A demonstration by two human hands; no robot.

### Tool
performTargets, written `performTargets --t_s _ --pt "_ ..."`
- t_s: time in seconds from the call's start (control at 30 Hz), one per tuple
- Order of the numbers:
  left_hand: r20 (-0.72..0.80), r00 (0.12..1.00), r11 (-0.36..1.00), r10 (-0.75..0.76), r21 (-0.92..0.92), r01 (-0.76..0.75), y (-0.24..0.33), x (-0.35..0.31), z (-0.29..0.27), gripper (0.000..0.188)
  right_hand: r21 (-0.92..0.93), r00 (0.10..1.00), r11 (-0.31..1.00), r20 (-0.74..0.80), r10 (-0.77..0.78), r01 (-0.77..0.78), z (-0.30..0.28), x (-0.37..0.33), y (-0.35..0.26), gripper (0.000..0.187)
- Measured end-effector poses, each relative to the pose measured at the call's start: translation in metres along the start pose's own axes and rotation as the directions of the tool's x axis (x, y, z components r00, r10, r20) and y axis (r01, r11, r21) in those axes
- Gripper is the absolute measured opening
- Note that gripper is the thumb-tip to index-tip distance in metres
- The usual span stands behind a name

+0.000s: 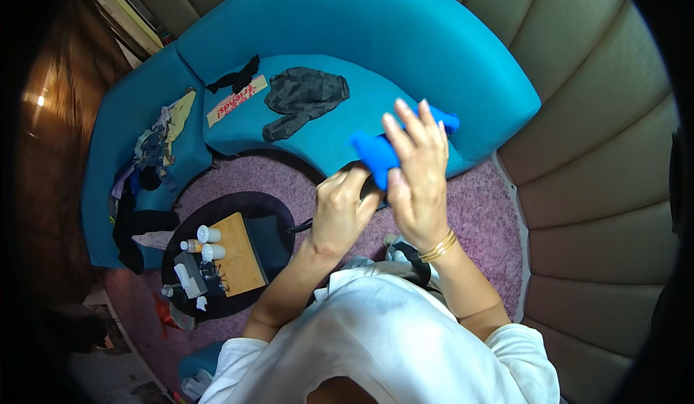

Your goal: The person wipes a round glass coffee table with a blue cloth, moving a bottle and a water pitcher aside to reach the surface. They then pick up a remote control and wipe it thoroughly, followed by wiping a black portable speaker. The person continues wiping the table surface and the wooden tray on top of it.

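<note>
In front of my body, my left hand (341,205) is closed, its fingers curled round a dark part of a bright blue and black item (374,156). The item looks soft, but blur hides its exact kind. A thin dark end sticks out on the left side of that fist. My right hand (421,165) is raised against the blue part, fingers stretched out and slightly spread, thumb low beside it. More blue shows behind its fingertips. A dark camouflage-patterned garment (305,96) lies on the turquoise sofa (383,24) beyond my hands.
A black item (238,78) and a printed cardboard strip (237,101) lie on the sofa. Piled clothes (163,140) cover its left section. On a low, dark round table (271,209) stand white cups (210,234), a wooden board (240,259) and a tissue box (189,275). Pink carpet (484,223) covers the floor.
</note>
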State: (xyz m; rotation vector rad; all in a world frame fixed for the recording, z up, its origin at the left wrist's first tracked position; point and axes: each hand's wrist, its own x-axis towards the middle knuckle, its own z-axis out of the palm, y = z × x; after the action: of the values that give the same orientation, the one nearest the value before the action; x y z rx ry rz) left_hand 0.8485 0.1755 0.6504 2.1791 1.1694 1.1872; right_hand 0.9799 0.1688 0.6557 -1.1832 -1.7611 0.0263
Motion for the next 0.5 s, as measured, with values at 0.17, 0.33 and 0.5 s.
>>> performTargets --t_s 0.17,0.33,0.5 --pt "-0.028 0.999 0.997 0.034 -0.073 -0.036 0.003 -0.001 0.004 0.028 0.344 0.957 0.911 -0.098 0.274 -0.226 -0.001 0.002 0.020 0.056" --pt "-0.056 0.992 0.991 0.110 -0.077 -0.114 0.004 0.000 0.009 0.031 0.391 0.935 0.873 -0.073 0.347 -0.293 0.001 0.000 0.026 0.044" --pt "0.018 0.999 1.000 0.031 0.001 -0.031 -0.006 0.000 0.009 0.028 0.054 0.979 0.982 -0.084 0.183 -0.179 0.009 -0.004 -0.001 0.045"
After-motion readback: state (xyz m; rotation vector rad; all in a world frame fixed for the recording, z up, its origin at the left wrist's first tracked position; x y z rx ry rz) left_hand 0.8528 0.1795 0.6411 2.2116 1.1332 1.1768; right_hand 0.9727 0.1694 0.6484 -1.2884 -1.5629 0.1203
